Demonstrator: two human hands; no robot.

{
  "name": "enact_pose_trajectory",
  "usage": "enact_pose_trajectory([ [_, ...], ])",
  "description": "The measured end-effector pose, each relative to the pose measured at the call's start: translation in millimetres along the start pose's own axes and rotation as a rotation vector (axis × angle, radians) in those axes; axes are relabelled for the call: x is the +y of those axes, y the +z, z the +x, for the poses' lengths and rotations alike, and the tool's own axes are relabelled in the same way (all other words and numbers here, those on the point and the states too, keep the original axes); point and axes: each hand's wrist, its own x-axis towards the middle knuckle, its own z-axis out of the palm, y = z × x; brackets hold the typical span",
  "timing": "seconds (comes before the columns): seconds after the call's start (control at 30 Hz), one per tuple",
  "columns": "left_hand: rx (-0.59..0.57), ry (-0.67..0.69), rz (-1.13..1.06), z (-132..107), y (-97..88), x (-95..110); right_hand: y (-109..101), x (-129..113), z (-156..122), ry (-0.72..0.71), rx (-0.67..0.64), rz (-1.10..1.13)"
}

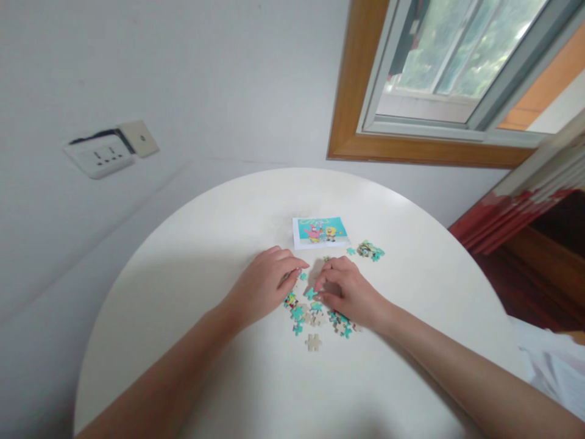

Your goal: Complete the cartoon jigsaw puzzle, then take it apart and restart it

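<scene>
Both my hands rest on a round white table point(205, 292) over a scatter of small jigsaw pieces point(315, 314), mostly teal with some face down and beige. My left hand point(262, 283) lies palm down, fingers curled, its fingertips pinched on a small puzzle piece at the pile's left edge. My right hand point(345, 289) is curled with fingertips pressed on pieces in the middle of the pile; what it grips is hidden. One beige piece point(313, 342) lies apart, nearer me.
A small picture card point(320, 231) with cartoon figures lies just beyond my hands. A little cluster of joined pieces point(369, 250) sits to its right. Behind the table are a white wall with a socket point(101, 157) and a wood-framed window point(439, 91).
</scene>
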Motion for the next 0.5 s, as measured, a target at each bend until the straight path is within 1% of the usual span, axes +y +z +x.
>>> enact_pose_trajectory([
  [0.17,-0.006,0.005,-0.003,0,0.5,-1,0,5,1,-0.040,-0.008,0.065],
  [0.33,0.005,0.001,-0.017,0,-0.1,0,-3,5,1,-0.010,0.008,0.100],
  [0.4,0.007,-0.001,-0.016,0,0.0,-1,-10,7,0,0.031,0.029,0.148],
  [0.5,-0.007,0.000,-0.012,0,0.5,-2,-31,18,-2,0.162,0.117,0.224],
])
